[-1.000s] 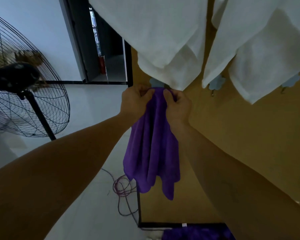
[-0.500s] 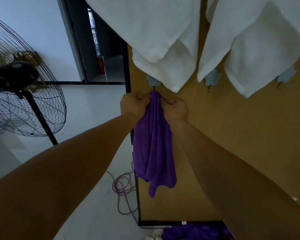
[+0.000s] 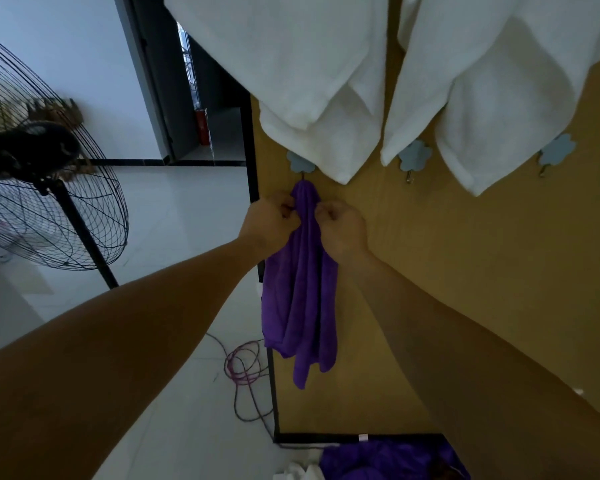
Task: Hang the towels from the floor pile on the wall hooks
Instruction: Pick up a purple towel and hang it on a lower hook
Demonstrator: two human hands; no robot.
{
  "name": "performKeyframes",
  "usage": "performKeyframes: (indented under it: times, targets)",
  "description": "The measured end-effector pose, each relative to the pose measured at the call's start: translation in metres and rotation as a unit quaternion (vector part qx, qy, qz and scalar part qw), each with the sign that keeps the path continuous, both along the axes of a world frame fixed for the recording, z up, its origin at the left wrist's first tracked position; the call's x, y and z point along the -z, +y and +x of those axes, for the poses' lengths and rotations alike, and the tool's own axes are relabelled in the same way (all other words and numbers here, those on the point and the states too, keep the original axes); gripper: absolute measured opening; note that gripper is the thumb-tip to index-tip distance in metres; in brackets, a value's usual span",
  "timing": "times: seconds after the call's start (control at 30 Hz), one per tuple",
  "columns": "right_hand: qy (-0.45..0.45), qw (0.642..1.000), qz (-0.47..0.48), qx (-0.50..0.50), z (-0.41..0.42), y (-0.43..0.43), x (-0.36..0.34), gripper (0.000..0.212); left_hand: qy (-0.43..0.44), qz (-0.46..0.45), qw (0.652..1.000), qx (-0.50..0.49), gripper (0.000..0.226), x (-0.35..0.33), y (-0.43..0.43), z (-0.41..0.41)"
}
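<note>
A purple towel [image 3: 300,299] hangs down the tan wall board, its top bunched at the leftmost flower-shaped hook [image 3: 302,164]. My left hand [image 3: 269,221] pinches the towel's left edge just below the hook. My right hand [image 3: 343,223] pinches its right edge at the same height. Two white towels [image 3: 309,74] [image 3: 492,91] hang from hooks higher up. Two more flower hooks [image 3: 414,161] [image 3: 556,155] in the lower row carry nothing. The floor pile [image 3: 385,460] of purple and white towels lies at the board's foot.
A black standing fan [image 3: 39,188] is at the left on the white tiled floor. A coiled purple cable [image 3: 243,368] lies by the board's black frame [image 3: 257,188]. A dark doorway with a red extinguisher [image 3: 203,128] opens behind.
The purple towel's top has gone from just under the white towel's tip onto the left hook. Both hands have slid lower along its edges, and the cloth now hangs narrower.
</note>
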State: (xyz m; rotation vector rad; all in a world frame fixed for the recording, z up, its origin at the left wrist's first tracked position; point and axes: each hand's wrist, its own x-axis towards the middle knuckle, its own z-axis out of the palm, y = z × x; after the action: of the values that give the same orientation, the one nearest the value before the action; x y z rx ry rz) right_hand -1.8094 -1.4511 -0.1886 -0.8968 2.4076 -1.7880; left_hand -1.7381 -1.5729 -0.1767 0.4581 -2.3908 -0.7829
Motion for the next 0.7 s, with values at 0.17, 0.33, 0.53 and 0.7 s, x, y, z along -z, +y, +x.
performKeyframes:
  times: [0.17, 0.33, 0.53, 0.7]
  targets:
    - [-0.017, 0.998, 0.039, 0.037, 0.005, 0.033, 0.022, 0.028, -0.075, 0.001, 0.996, -0.043, 0.014, 0.019, 0.021, 0.027]
    - [-0.027, 0.985, 0.168, 0.027, 0.017, 0.093, 0.064, 0.022, -0.344, -0.028, 0.937, 0.053, 0.024, 0.066, 0.063, 0.041]
    - [-0.024, 0.964, 0.263, -0.008, 0.002, 0.145, 0.107, 0.026, -0.354, -0.022, 0.932, 0.073, 0.034, 0.089, 0.117, 0.020]
    - [-0.063, 0.942, 0.318, -0.083, -0.007, 0.202, 0.152, 0.041, -0.391, 0.019, 0.917, 0.077, 0.044, 0.133, 0.184, 0.003]
